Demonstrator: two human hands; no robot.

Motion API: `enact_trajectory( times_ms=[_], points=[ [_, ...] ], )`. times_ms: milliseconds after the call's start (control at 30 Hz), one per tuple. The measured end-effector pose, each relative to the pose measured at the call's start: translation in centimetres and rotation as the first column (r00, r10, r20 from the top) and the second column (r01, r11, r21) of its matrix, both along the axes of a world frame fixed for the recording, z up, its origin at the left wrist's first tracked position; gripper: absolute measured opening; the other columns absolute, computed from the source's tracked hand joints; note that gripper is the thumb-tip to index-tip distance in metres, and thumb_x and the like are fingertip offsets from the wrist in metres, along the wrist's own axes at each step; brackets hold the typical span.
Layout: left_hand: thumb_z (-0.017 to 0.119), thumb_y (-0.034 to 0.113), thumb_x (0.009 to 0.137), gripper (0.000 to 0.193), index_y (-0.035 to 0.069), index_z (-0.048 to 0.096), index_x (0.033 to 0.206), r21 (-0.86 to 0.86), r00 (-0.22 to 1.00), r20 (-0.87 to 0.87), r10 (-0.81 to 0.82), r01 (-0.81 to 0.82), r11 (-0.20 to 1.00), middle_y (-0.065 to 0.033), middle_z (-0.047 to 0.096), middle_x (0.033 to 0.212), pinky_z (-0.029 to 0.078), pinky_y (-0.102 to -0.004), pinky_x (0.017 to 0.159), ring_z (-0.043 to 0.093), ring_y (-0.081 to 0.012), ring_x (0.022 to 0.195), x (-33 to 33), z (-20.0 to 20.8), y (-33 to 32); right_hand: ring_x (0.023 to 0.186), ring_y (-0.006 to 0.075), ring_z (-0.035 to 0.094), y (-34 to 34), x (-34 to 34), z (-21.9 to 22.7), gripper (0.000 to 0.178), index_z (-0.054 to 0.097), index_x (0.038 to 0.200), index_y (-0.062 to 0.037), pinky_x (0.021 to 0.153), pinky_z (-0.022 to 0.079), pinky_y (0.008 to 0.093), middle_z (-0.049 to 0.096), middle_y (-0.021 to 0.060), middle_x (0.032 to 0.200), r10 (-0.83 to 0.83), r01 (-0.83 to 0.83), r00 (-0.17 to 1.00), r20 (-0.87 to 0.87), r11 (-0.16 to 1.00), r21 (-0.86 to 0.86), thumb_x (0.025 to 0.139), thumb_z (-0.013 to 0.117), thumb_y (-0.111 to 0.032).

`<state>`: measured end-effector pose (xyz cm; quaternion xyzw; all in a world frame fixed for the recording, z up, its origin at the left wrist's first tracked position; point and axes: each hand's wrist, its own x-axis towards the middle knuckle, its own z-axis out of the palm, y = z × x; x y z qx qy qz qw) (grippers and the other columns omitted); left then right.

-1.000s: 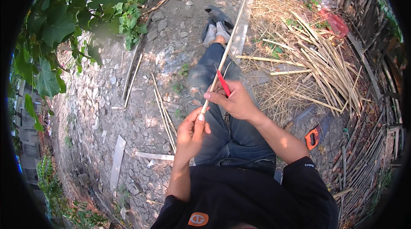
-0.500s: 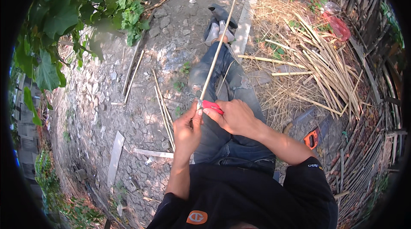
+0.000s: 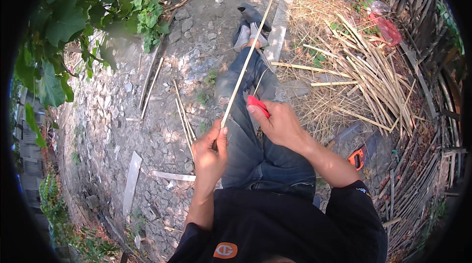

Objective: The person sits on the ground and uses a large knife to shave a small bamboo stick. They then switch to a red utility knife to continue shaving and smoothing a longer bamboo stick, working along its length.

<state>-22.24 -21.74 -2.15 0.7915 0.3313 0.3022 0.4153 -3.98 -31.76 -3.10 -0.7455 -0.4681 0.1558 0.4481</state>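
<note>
My left hand is closed around the lower end of a long, thin, pale wooden stick. The stick slants up and away over my jeans, its far tip beyond my shoes. In my right hand is a red-handled knife, gripped with the thumb along the handle. Its blade is too small to make out. The knife is apart from the stick, a little to its right, above my lap.
A heap of pale split sticks lies on straw to the right. Nearer sits a saw with an orange handle. A few sticks and a flat board rest on stony ground at left. Leafy vines hang at upper left.
My right hand has drawn the knife away from my left hand, up and to the right. My left hand has shifted slightly down and left with the stick.
</note>
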Motion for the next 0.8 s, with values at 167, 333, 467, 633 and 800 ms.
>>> enact_trajectory(
  times_ms=[167, 333, 467, 633, 800],
  points=[
    [0.067, 0.007, 0.1, 0.027, -0.008, 0.07, 0.121, 0.054, 0.999, -0.044, -0.032, 0.035, 0.998, -0.0065, 0.06, 0.066, 0.043, -0.0261, 0.055, 0.053, -0.0085, 0.06, 0.1, -0.1, -0.7, 0.059, 0.0458, 0.064, 0.2, -0.4, -0.3, 0.054, 0.071, 0.088, -0.0034, 0.055, 0.049, 0.0534, 0.061, 0.0204, 0.057, 0.098, -0.078, 0.983, 0.155, 0.989, -0.127, 0.1, 0.06, -0.055],
    [0.067, 0.009, 0.1, 0.028, -0.009, 0.069, 0.12, -0.047, 0.999, -0.014, -0.036, 0.035, 0.998, -0.0095, 0.06, 0.065, 0.045, -0.0284, 0.056, 0.054, -0.0111, 0.058, 0.1, -0.9, -0.3, 0.059, 0.0446, 0.064, -0.2, -1.5, -1.6, 0.057, 0.072, 0.085, -0.0026, 0.054, 0.049, 0.0528, 0.062, 0.0199, 0.058, 0.115, -0.104, 0.986, 0.122, 0.99, -0.096, 0.098, 0.061, -0.057],
    [0.066, 0.012, 0.101, 0.03, -0.009, 0.069, 0.122, -0.004, 0.988, -0.15, -0.041, 0.041, 0.999, -0.0089, 0.062, 0.066, 0.046, -0.0289, 0.056, 0.056, -0.0102, 0.06, 0.0, 0.2, -0.2, 0.057, 0.0443, 0.064, 0.5, 0.1, -1.2, 0.057, 0.071, 0.083, -0.003, 0.054, 0.049, 0.0531, 0.061, 0.0201, 0.057, 0.041, -0.022, 0.988, 0.151, 0.992, -0.121, 0.098, 0.06, -0.057],
    [0.065, 0.012, 0.102, 0.03, -0.009, 0.069, 0.123, -0.057, 0.998, -0.057, -0.015, 0.011, 0.998, -0.0065, 0.062, 0.066, 0.044, -0.028, 0.054, 0.053, -0.0081, 0.06, -0.1, -0.9, 0.1, 0.059, 0.0436, 0.065, 0.8, -0.7, -1.5, 0.058, 0.071, 0.081, -0.0035, 0.055, 0.051, 0.0522, 0.061, 0.0196, 0.057, 0.108, -0.089, 0.982, 0.154, 0.988, -0.125, 0.098, 0.061, -0.059],
    [0.066, 0.013, 0.102, 0.031, -0.008, 0.069, 0.123, -0.083, 0.995, -0.092, -0.032, 0.024, 0.996, -0.0025, 0.057, 0.065, 0.039, -0.0256, 0.052, 0.048, -0.0058, 0.058, 0.0, -0.2, 0.3, 0.061, 0.0437, 0.067, 1.6, 1.2, -0.8, 0.062, 0.072, 0.083, -0.002, 0.058, 0.053, 0.0531, 0.063, 0.0203, 0.058, 0.072, -0.04, 0.98, 0.185, 0.985, -0.169, 0.097, 0.06, -0.061]
  ],
)
